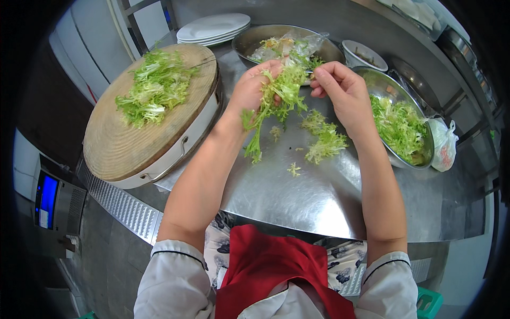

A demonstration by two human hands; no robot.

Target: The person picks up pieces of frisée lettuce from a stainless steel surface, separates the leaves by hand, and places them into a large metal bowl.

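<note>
My left hand [253, 87] is closed around a bunch of frisée lettuce [289, 85], whose leaves hang down over the steel table. Close to the bunch's right side, my right hand [338, 85] pinches thumb and fingertips together at a leaf tip; the leaf's link to the bunch is unclear. Below the hands lie a loose frisée piece [324, 137] and small scraps. More frisée [157, 87] is heaped on a round wooden chopping block [119, 151] at the left. A steel bowl [424, 159] on the right holds torn frisée [398, 125].
Stacked white plates [213, 28] stand behind the block. A wide steel basin [247, 54] with plastic film and leaf scraps is at the back, beside a white bowl [366, 54] with dark contents. A tied plastic bag [444, 145] sits at the right. The steel table's edge [291, 227] runs before me.
</note>
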